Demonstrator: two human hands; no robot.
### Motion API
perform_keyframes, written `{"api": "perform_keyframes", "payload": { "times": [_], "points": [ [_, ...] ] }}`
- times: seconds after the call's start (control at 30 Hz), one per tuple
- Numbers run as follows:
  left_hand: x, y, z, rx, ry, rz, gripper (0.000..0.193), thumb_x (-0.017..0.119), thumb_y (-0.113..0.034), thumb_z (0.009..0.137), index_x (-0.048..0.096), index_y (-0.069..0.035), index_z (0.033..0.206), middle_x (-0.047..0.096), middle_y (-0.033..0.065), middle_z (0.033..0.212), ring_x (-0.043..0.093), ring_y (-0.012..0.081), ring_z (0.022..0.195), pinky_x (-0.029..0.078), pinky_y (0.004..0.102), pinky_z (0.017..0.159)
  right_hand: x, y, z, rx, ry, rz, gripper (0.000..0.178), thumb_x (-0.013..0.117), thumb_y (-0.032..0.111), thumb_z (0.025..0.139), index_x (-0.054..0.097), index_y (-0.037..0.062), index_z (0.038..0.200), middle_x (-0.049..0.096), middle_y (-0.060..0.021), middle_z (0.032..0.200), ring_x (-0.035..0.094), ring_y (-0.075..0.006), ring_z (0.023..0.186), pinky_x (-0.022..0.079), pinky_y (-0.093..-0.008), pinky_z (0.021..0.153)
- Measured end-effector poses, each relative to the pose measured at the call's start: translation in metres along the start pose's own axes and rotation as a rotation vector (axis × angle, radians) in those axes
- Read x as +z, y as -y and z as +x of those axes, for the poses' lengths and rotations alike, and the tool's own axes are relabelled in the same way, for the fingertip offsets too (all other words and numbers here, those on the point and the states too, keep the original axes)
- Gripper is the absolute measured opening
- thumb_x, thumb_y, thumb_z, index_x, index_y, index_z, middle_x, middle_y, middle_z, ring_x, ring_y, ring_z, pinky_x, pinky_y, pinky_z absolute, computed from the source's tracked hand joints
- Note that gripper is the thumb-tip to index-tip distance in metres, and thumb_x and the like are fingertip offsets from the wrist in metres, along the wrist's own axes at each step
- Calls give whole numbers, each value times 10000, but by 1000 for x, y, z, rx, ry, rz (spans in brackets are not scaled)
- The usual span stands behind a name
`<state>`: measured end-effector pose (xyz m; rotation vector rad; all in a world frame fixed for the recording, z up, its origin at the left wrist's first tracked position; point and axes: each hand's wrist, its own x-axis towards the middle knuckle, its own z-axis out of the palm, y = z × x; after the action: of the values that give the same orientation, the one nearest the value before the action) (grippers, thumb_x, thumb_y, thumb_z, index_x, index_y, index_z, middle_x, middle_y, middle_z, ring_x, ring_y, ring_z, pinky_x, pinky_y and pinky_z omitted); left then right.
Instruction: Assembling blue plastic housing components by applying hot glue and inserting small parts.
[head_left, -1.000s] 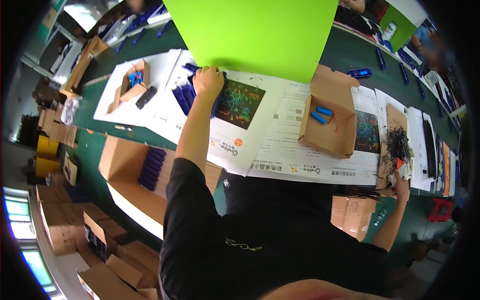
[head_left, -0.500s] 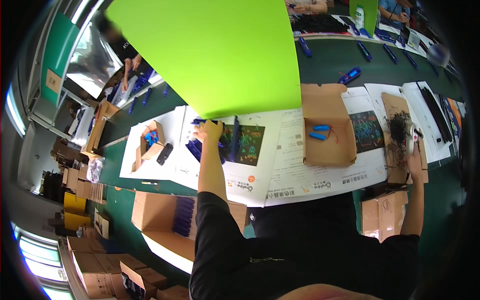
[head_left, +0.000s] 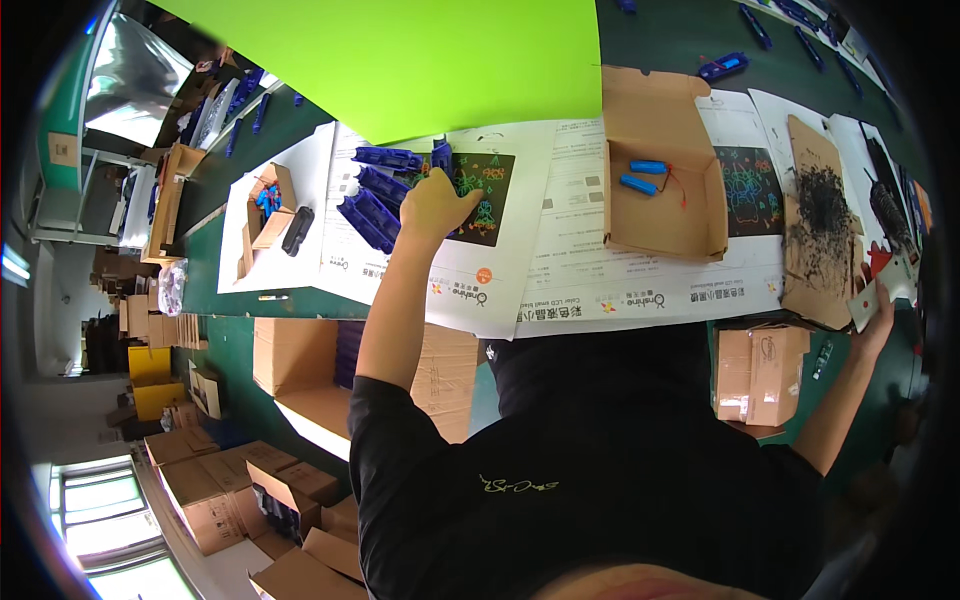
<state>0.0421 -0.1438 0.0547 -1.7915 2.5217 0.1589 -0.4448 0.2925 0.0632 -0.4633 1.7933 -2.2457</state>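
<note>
L hand (head_left: 436, 203) curled over dark blue plastic parts (head_left: 372, 205) on printed sheet; grip unclear. R hand (head_left: 878, 310) pinches small white card (head_left: 864, 303) at green worktop (head_left: 655, 45) edge.

Packing workshop — stacked cartons (head_left: 215, 500), long green bench (head_left: 230, 255).

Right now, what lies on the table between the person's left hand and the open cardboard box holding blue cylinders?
In the head view, only white printed paper sheets lie between the left hand and the open cardboard box.

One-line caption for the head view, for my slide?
Left hand reaches blue parts; right hand holds a card.
</note>
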Motion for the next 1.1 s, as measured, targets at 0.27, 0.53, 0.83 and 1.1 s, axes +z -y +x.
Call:
{"api": "perform_keyframes", "payload": {
  "times": [0.27,0.53,0.83,1.1],
  "points": [
    [20,0,-10,56,-264,-39,563,657,-420,785,511,26,1096,568,234,1071,615,414,925,517,458,782,43,17,-34,-90,132,4,492,563,71,813,425,-75,1263,539,-154,1164,537,-260,1139,398,-366,1004],
    [38,9,-25,31,-141,-514,363,663,-256,786,554,41,964,646,200,813,647,339,760,504,410,725,89,29,-58,-100,389,17,669,563,101,774,296,-120,1346,430,-241,1328,397,-340,1291,255,-468,1127],
    [63,-66,-90,-9,299,-2162,494,257,-434,1003,458,-37,1218,508,51,697,480,141,477,441,279,423,106,32,-90,51,631,168,721,587,60,739,258,-117,1355,383,-276,1335,326,-431,1316,198,-533,1133],
    [69,-69,-103,152,156,-1855,445,228,-402,1017,470,-33,962,547,84,699,531,155,476,463,283,448,196,18,-137,157,925,206,661,563,105,750,304,-101,1322,439,-307,1273,423,-412,1248,267,-517,1096]
  ]
}}
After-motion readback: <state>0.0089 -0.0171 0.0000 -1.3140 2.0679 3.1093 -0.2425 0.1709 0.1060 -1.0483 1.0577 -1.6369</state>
